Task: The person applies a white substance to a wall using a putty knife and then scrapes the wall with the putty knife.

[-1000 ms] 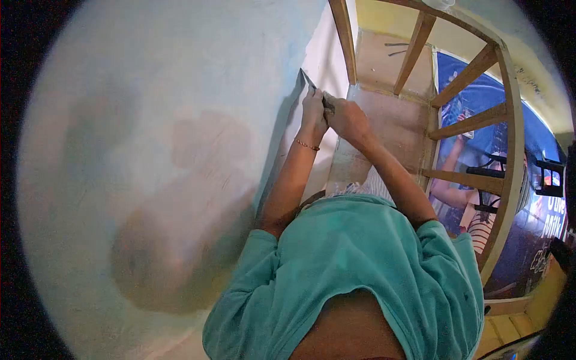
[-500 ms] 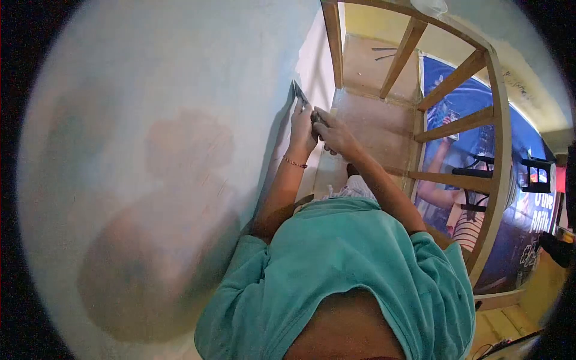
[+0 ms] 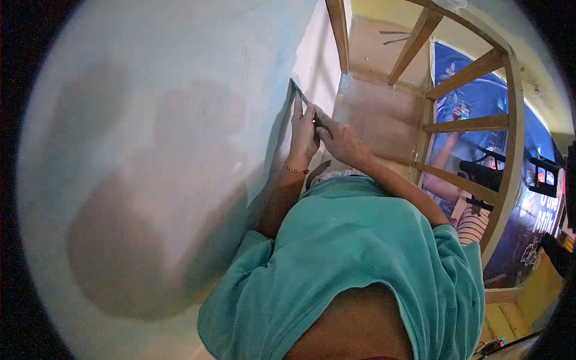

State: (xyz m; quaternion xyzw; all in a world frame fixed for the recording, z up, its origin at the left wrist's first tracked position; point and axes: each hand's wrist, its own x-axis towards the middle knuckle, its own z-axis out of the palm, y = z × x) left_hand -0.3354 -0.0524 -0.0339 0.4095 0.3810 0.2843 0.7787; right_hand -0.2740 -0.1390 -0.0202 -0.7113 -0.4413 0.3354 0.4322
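Both of my hands are together on a putty knife (image 3: 298, 90), whose dark blade lies against the wall (image 3: 198, 66) beside a pale pink-white strip (image 3: 321, 51). The fingers of my left hand (image 3: 304, 135) are closed around the blade end, with a fingertip stretched along the blade. Just to its right, my right hand (image 3: 342, 141) is wrapped round the dark handle. A beaded bracelet (image 3: 296, 170) circles my left wrist.
A wooden frame with slats (image 3: 501, 156) curves along the right. Behind it hangs a blue printed banner (image 3: 447, 69). Brown boards (image 3: 378, 117) lie beyond my hands, with thin dark strips (image 3: 395, 41) at the far end. A black bracket (image 3: 543, 177) is at the right.
My hands stay on the tool, and its blade has shifted slightly up and left on the wall. The view has moved a little, so the frame and banner appear further right.
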